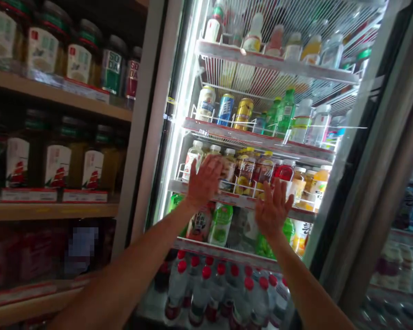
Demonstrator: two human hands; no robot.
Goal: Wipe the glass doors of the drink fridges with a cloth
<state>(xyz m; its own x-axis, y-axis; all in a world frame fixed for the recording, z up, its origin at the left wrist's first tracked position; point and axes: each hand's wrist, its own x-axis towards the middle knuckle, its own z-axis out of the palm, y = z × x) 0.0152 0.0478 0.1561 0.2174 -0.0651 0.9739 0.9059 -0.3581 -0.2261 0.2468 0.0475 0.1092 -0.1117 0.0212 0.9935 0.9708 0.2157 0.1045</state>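
Both arms stretch forward toward a lit drinks cooler. My left hand (205, 181) is open, fingers extended and slightly smeared, in front of the third shelf. Behind it stand white-capped bottles (194, 160), partly covered. To the right and a little lower, my right hand (273, 208) is also open with spread fingers, before the edge of the same shelf. Nearest beyond its fingertips are a red drink bottle (285, 172) and brown tea bottles (246, 169). Neither hand holds anything. Whether they touch glass or the shelf, I cannot tell.
Cans and green bottles (287, 110) fill the shelf above; red-capped bottles (206, 286) crowd the cooler's floor. At left, wooden shelves (55, 211) carry large jars (58, 162). A metal door frame (375, 183) runs along the right side.
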